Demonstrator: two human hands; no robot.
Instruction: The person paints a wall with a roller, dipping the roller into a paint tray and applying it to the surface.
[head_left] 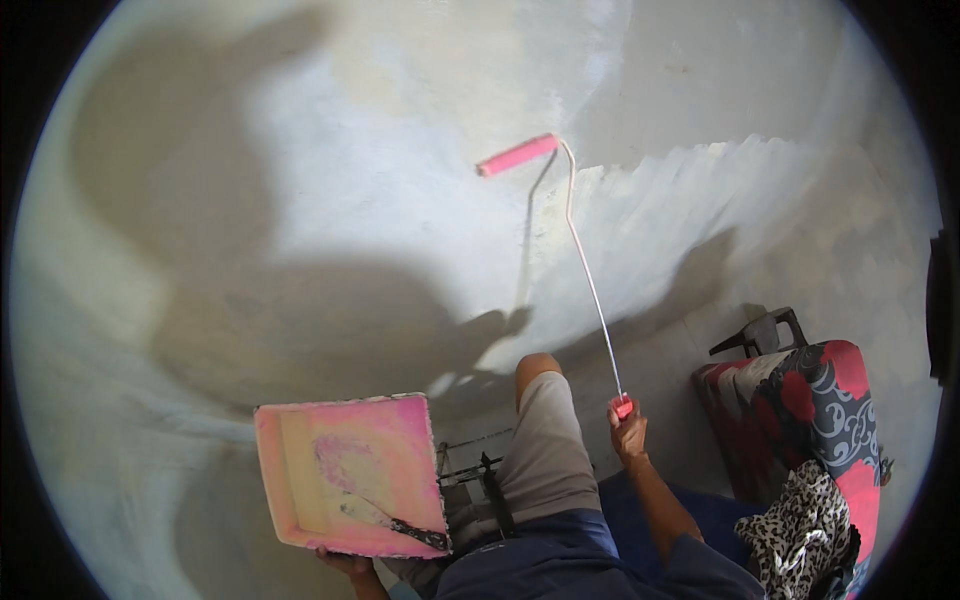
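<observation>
My right hand [629, 436] is closed round the red handle of a paint roller [517, 156]. Its long thin white rod rises from the fist, and the pink roller sleeve is up against or close to the wall [400, 90]; contact is hard to judge. On the left, a pink paint tray [390, 440] rests tilted in my left hand [345, 562], whose fingers grip its near edge from below and are partly hidden. Pale paint coats the tray. A paint-smeared tool with a dark handle [418, 534], perhaps a brush or scraper, lies inside it.
To the right stands a padded seat or mattress [850, 400] with a red, black and grey pattern, a leopard-print cloth [805, 530] on it. Behind it is a dark plastic stool-like object [765, 332]. A thin dark rack [470, 460] shows beside my leg. Shadows fall across the wall.
</observation>
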